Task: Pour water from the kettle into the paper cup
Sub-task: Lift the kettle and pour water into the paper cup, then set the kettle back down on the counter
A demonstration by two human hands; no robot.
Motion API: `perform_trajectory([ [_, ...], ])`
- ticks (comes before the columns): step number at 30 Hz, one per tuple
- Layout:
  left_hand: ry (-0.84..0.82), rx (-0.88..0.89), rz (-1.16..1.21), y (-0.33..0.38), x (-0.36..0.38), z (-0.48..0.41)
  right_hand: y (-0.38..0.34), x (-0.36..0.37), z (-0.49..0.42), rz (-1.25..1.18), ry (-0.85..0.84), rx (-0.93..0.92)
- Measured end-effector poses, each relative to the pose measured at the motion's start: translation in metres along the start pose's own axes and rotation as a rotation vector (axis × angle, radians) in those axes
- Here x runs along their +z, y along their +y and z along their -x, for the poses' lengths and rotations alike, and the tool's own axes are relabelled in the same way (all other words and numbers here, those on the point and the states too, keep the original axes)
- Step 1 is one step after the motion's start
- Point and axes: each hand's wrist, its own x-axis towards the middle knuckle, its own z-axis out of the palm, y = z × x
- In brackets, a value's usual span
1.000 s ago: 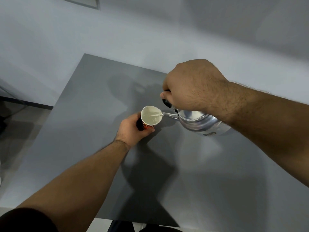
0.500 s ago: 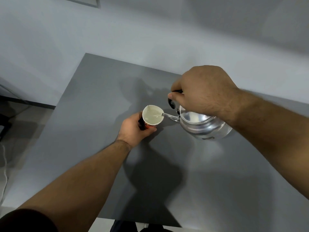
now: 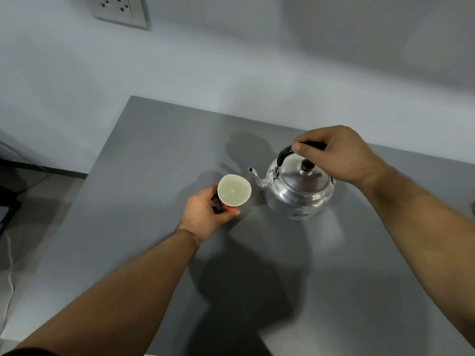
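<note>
A paper cup (image 3: 234, 192) with a red and black outside stands on the grey table (image 3: 144, 160), holding pale water close to its rim. My left hand (image 3: 204, 217) wraps around its near left side. Just right of the cup is a shiny metal kettle (image 3: 299, 192), upright, its lid on, its spout pointing left toward the cup without touching it. My right hand (image 3: 336, 155) is closed on the kettle's black handle from above. Whether the kettle's base rests on the table cannot be told.
The table's back edge meets a pale wall with a power socket plate (image 3: 119, 10) high on the left. The table's left edge drops to a floor with a thin white cable (image 3: 10, 276). My forearms' shadows darken the near middle of the table.
The kettle has tipped back from pouring to upright and moved right, away from the cup. The stream of water has stopped. My left hand stays on the cup.
</note>
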Motion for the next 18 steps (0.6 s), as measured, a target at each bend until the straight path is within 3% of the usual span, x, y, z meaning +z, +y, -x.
perform_trajectory([
  [7, 0.007, 0.041, 0.023, 0.008, -0.001, 0.003, 0.024, 0.007, -0.055, -0.14, 0.105, -0.003],
  [18, 0.023, 0.066, -0.015, 0.008, -0.003, 0.003, 0.038, 0.01, -0.128, -0.116, 0.149, 0.019],
])
